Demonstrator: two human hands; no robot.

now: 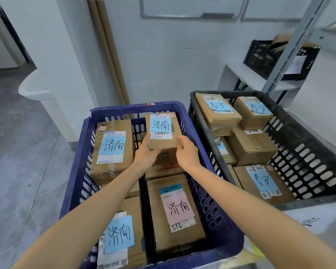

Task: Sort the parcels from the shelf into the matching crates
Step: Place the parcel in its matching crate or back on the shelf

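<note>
Over the blue crate (81,171), left hand (146,154) and right hand (186,152) grasping a 济南-labelled parcel (162,131) at its near corners, more 济南 parcels packed beneath, black crate (303,140) of 泰安 parcels just beside, cardboard tubes (107,53) against the wall behind.

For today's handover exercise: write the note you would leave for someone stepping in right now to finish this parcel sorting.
Left hand and right hand: both grip the near edge of a small parcel with a blue 济南 note, held over the blue crate.
Done: the blue crate holds other 济南 parcels; the black crate beside it on the right holds 泰安 parcels.
Left: set this parcel down among the 济南 ones and let go. The shelf contents are out of view, so check for remaining parcels.
</note>
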